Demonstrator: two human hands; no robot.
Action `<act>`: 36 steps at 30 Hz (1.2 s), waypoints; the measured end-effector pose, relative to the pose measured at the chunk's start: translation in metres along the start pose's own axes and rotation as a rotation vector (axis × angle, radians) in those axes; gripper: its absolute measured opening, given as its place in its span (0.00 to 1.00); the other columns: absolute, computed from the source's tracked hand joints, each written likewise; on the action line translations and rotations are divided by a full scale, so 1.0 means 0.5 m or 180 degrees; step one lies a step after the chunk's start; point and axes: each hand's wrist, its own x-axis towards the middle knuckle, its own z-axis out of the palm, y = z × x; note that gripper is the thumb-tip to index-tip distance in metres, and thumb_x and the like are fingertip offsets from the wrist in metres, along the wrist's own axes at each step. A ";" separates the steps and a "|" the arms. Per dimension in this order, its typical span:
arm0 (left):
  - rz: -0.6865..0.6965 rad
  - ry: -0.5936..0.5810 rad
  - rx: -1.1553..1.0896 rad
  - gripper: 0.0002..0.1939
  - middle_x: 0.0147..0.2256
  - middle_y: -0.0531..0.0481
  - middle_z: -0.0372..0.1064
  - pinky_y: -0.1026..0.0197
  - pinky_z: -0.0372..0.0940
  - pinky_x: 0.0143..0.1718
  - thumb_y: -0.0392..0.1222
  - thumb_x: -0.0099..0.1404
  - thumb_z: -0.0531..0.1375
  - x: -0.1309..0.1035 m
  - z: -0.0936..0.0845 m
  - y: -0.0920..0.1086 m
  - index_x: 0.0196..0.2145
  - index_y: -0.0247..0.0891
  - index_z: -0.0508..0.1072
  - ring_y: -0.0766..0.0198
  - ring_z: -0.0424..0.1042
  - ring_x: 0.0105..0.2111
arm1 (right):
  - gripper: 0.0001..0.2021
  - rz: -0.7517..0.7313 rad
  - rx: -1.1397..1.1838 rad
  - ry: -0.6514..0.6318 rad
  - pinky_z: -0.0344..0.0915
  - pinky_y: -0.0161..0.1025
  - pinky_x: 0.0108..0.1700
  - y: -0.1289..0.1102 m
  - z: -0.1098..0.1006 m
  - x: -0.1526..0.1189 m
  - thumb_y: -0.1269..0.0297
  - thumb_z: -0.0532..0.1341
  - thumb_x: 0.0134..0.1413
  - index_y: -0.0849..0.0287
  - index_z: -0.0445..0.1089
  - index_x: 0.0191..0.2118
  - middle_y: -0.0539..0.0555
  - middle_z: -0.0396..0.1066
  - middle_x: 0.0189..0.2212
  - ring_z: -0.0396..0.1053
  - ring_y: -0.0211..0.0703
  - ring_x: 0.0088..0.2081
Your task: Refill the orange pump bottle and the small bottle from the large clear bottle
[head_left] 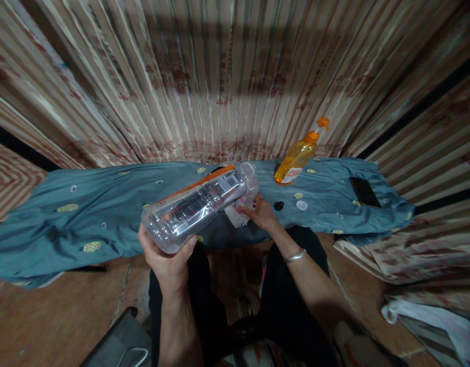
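Observation:
A large clear plastic bottle (200,206) with an orange-edged printed label lies tilted across the front of me, its neck up and to the right. My left hand (168,262) wraps round its base from below, thumb on the near side. At the neck end, my right hand (262,213) is closed on a crumpled white cloth or tissue (237,216), just under the bottle's shoulder. Part of the white piece is hidden by the fingers and the bottle. Right of that hand, a small black cap (279,206) and a white round disc (301,205) lie on the cloth-covered surface.
An orange pump bottle (296,162) with yellow-orange liquid stands toward the back. A dark phone (365,192) rests at the right on the teal patterned cloth (120,204). Curtains (219,76) hang behind. A grey box-like object (118,339) is at the lower left.

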 end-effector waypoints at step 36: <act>0.0112 -0.0036 0.0235 0.52 0.54 0.43 0.72 0.44 0.67 0.62 0.51 0.44 0.81 -0.001 0.007 0.014 0.63 0.44 0.66 0.48 0.74 0.57 | 0.23 -0.0094 0.0096 -0.0011 0.76 0.52 0.51 0.006 0.000 0.001 0.60 0.73 0.55 0.58 0.68 0.53 0.61 0.82 0.46 0.82 0.60 0.49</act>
